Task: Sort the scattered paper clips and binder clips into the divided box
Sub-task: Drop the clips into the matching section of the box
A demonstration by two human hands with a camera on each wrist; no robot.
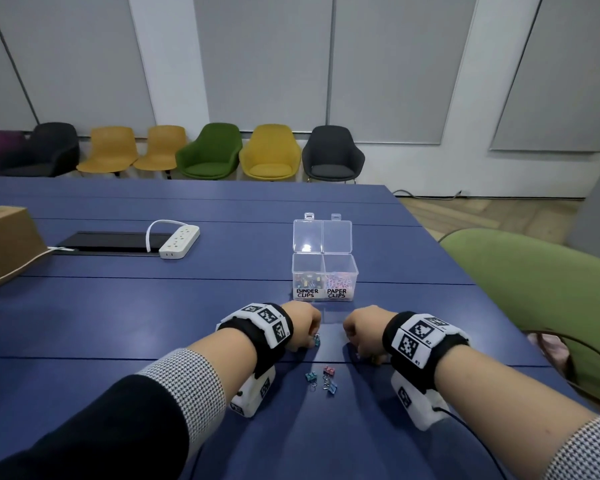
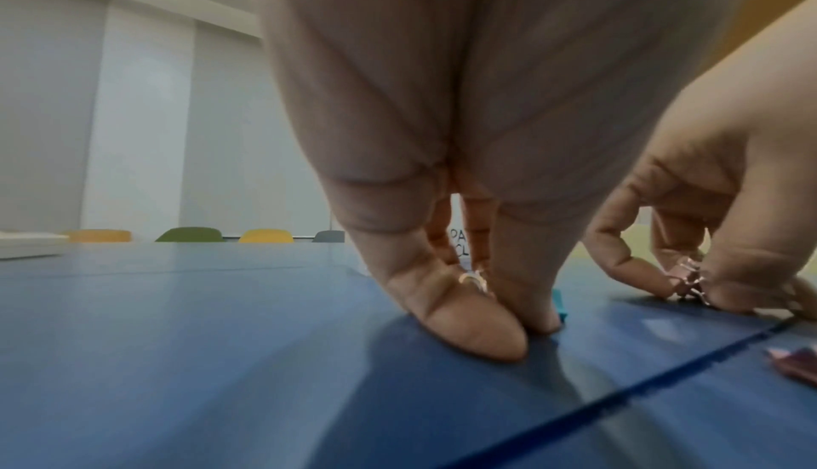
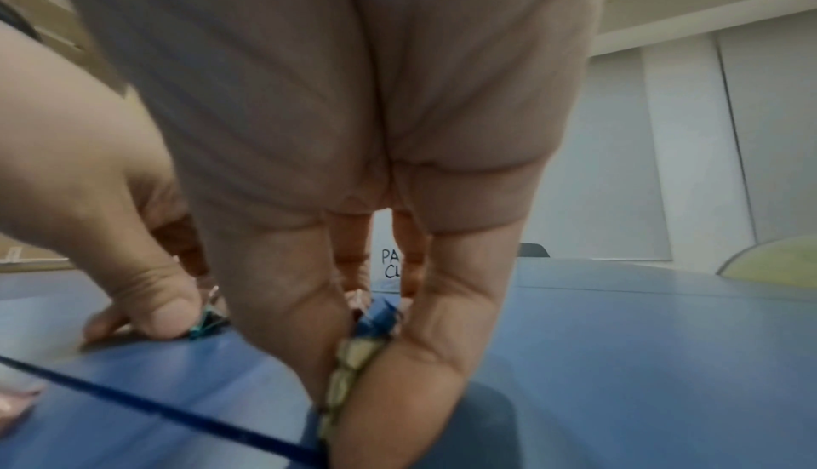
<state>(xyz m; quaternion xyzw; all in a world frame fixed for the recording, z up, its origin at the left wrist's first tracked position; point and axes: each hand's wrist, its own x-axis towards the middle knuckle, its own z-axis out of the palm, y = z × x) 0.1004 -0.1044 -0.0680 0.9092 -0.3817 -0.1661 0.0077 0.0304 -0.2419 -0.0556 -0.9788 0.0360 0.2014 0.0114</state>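
Observation:
A clear divided box stands open on the blue table; its left cell, labelled BINDER CLIPS, and its right cell, labelled PAPER CLIPS, each hold clips. Just in front of it my left hand pinches a teal binder clip against the table; thumb and finger close on its wire loop. My right hand points fingers-down beside it and grips a blue binder clip. Nearer me lie three loose binder clips: teal, pink and blue.
A white power strip and a black panel lie at the far left, with a cardboard box at the left edge. A green chair stands by the table's right edge. A row of chairs lines the far wall.

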